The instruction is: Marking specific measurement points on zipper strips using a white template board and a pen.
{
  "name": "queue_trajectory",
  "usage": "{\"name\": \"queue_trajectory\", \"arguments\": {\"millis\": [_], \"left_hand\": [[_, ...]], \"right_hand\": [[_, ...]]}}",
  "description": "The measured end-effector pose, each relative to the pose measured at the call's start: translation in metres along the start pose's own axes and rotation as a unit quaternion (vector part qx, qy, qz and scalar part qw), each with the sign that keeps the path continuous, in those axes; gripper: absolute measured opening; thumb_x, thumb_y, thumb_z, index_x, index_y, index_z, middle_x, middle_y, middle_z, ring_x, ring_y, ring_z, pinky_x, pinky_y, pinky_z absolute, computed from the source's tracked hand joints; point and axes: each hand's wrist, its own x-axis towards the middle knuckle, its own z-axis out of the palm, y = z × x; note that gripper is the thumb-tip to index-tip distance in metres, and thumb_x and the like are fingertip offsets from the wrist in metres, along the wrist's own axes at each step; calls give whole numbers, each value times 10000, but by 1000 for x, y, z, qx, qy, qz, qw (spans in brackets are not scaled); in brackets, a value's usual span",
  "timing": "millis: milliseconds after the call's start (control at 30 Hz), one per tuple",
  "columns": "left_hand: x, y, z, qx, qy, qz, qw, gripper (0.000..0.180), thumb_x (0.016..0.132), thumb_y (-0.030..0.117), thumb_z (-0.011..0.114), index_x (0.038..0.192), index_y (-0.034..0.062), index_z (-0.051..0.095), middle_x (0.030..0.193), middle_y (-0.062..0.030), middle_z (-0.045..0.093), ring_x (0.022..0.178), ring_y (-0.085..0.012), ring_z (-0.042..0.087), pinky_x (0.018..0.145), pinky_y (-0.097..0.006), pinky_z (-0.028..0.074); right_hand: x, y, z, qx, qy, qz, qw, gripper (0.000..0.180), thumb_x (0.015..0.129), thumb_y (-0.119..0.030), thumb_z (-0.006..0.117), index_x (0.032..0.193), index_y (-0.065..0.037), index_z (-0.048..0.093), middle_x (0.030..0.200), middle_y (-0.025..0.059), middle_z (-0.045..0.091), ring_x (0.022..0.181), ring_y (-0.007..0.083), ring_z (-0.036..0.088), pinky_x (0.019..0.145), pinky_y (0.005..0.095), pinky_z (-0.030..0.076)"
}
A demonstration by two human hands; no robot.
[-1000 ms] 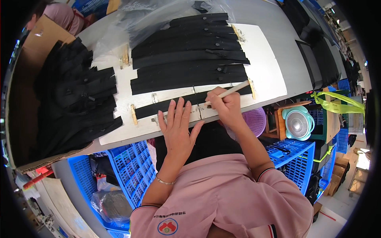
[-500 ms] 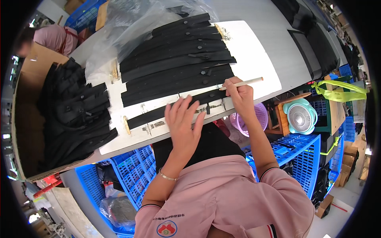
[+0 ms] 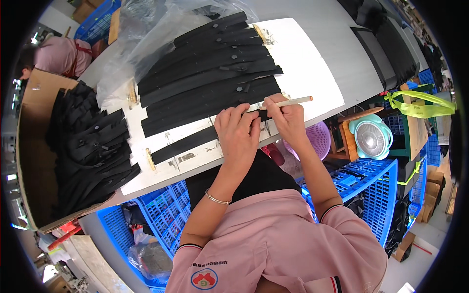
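A black fabric strip [image 3: 188, 145] lies lengthwise along the near edge of a white board [image 3: 315, 58]. My left hand [image 3: 238, 131] is closed on the strip's right part, fingers drawn together and bent; its fingertips partly hide the strip. In my right hand [image 3: 287, 119] I grip a slim white pencil [image 3: 299, 100] with a reddish end pointing right. The pencil's other end is by the strip, close to my left fingertips; its tip is hard to make out. Beyond my hands, several more black strips [image 3: 205, 83] lie side by side, some with small dark round pieces on them.
At the left stands a cardboard box [image 3: 30, 161] with a heap of black strips [image 3: 88, 146]. Clear plastic sheeting [image 3: 146, 39] lies at the back. Blue crates [image 3: 376, 195], a purple basket [image 3: 317, 141] and a teal fan [image 3: 370, 139] are below the table's edge. Another person [image 3: 61, 53] is at far left.
My left hand has moved up and right along the strip toward the pencil, its spread fingers now drawn together. My right hand has shifted slightly left with the pencil.
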Motion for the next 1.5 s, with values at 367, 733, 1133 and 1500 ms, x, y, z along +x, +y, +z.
{"name": "queue_trajectory", "arguments": {"millis": [367,733,1133,1500], "left_hand": [[-1,-3,-5,19,-17,2,1000,216,822,92,801,1033,73,758,1236,-68,668,1184,-299,556,1042,-436,382],[73,-80,2,155,-140,30,978,742,1001,481,613,1616,160,350,1671,-219,278,1565,-435,182,1181,-723,82],[142,-128,7,106,-42,-24,993,677,1059,536,476,1559,81,435,1651,-218,330,1574,-404,180,1248,-607,30],[-70,-117,-209,290,-104,-127,943,767,812,-128,459,1542,104,478,1665,-154,325,1591,-364,176,1266,-587,32]], "right_hand": [[-2,6,-6,-30,-56,-3,998,230,986,-182,623,865,3,684,672,85,656,589,147,628,564,321,469],[-12,2,-5,52,12,35,998,214,987,-103,617,837,36,681,686,78,658,608,129,593,585,304,463],[-13,7,1,73,46,38,996,228,1013,-87,606,841,41,684,728,33,649,624,72,529,575,255,422],[-12,11,1,83,58,41,994,206,1016,-87,612,864,28,690,748,20,630,651,68,510,618,240,418]]}}
